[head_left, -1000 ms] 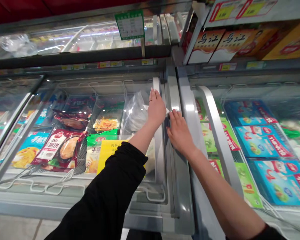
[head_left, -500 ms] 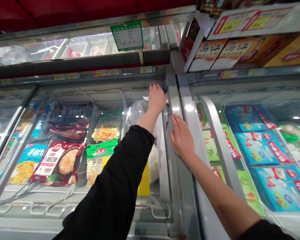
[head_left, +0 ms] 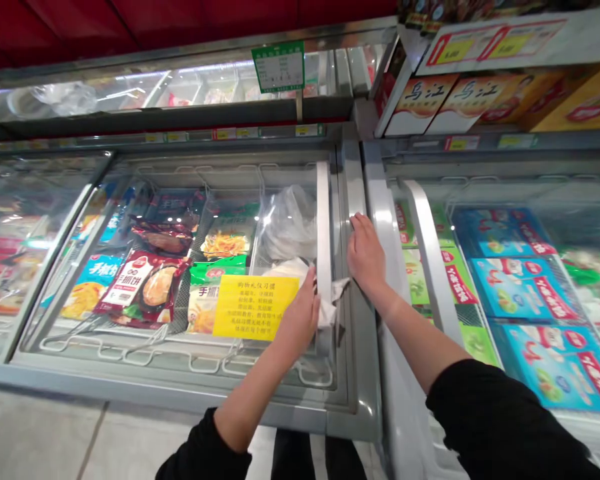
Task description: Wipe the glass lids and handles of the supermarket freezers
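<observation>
1. Pressing a crumpled white cloth [head_left: 334, 298] against the pale grey upright handle bar [head_left: 323, 213] of the sliding glass lid [head_left: 180, 175], the left hand [head_left: 300, 315] is clenched round cloth and bar together. Wrapped this way, the cloth seems meant to bear on several faces of the bar at once.
2. The right hand [head_left: 366, 257] lies open and flat, grasping nothing, on the grey metal frame [head_left: 361, 360] just right of the handle bar. It looks like a brace for leaning in.
3. Just left of the handle bar, a yellow paper notice [head_left: 255, 307] with black print sits on the glass. Under the glass are red, green and blue frozen-food packets [head_left: 140, 287] in white wire baskets, and a clear plastic bag [head_left: 290, 220].
4. Right of the handle bar, beyond the frame, a 2nd chest freezer holds blue and green boxes [head_left: 520, 287].
5. Above the handle bar hang a green price sign [head_left: 279, 67] and a shelf of orange-and-white cartons [head_left: 430, 93]. Below it lies a pale tiled floor [head_left: 40, 440].
</observation>
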